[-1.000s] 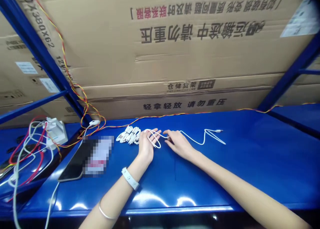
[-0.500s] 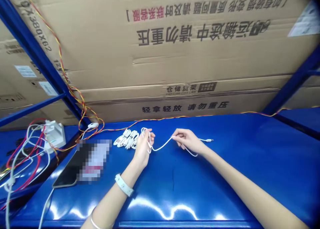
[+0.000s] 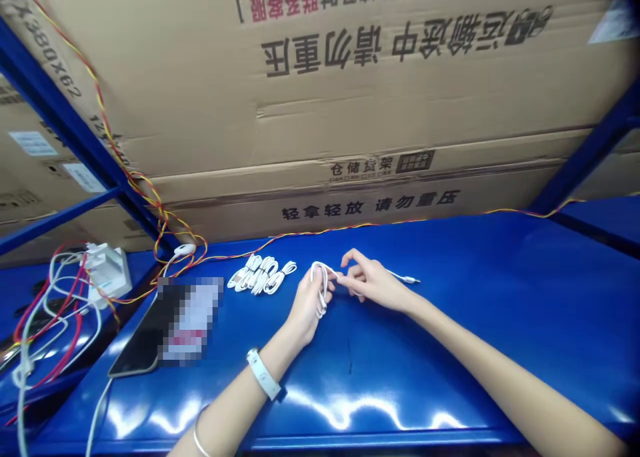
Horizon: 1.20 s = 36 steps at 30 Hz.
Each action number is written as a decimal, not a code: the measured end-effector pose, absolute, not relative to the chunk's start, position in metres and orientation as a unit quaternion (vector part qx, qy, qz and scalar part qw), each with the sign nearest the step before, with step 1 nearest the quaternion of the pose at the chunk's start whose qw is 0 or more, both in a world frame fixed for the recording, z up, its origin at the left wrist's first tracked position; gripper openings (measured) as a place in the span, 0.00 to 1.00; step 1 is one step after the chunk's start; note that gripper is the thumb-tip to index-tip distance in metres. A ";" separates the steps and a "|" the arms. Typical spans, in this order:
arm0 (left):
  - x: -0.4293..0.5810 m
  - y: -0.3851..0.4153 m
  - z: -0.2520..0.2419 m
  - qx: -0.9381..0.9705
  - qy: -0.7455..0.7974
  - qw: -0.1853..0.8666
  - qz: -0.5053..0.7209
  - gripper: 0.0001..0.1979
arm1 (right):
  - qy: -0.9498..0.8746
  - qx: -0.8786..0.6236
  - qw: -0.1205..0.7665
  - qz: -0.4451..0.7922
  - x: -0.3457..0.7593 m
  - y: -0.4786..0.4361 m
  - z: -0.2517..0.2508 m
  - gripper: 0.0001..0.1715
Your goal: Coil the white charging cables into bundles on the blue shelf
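Note:
Loops of a white cable [image 3: 321, 304] are wrapped round the fingers of my left hand [image 3: 306, 305], which is closed on them. Close on its right, my right hand [image 3: 373, 282] pinches the same cable between thumb and a finger, its index finger raised and bent. The cable's plug end [image 3: 411, 280] sticks out to the right behind my right hand. Bundled white cables [image 3: 257, 274], coiled and tied, lie on the blue shelf [image 3: 440, 350] to the left of my hands.
A phone [image 3: 143, 334], partly blurred out, lies at the left. Beyond it are a white charger [image 3: 109, 274] and tangled red and white cables [image 3: 63, 310]. A twisted red-yellow wire [image 3: 300, 233] runs along the back, before large cardboard boxes [image 3: 320, 124].
My left hand has moved right, close to my right hand, and the cable stretch between them has shortened. More of its loops now hang at my left hand.

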<state>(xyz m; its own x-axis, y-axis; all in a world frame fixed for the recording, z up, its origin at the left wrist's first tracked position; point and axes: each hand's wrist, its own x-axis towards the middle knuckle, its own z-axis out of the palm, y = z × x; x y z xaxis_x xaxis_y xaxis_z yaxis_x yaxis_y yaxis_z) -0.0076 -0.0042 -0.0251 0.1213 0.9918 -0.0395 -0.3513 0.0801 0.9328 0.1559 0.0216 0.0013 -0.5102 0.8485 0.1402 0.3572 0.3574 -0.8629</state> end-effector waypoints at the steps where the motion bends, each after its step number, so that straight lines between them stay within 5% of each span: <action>1: -0.011 -0.001 -0.024 0.385 0.384 0.626 0.559 0.15 | -0.792 -0.388 0.267 0.389 0.160 0.024 0.003 0.14; 4: -0.024 0.009 -0.020 0.283 0.346 0.646 0.619 0.11 | -0.845 -0.377 0.217 0.313 0.173 0.030 0.008 0.11; 11: -0.033 0.016 -0.012 0.200 0.247 0.680 0.661 0.11 | -0.830 -0.406 0.250 0.289 0.191 0.039 0.019 0.13; 23: -0.016 -0.007 0.003 0.424 0.326 0.605 0.590 0.15 | -0.610 -0.337 0.325 0.639 0.165 0.018 0.025 0.16; 29: -0.007 -0.024 0.005 0.494 0.355 0.650 0.456 0.22 | -0.577 -0.330 0.400 0.631 0.144 0.004 0.023 0.15; 36: -0.008 -0.025 0.011 0.442 0.289 0.734 0.427 0.19 | -0.540 -0.313 0.420 0.659 0.136 -0.005 0.022 0.27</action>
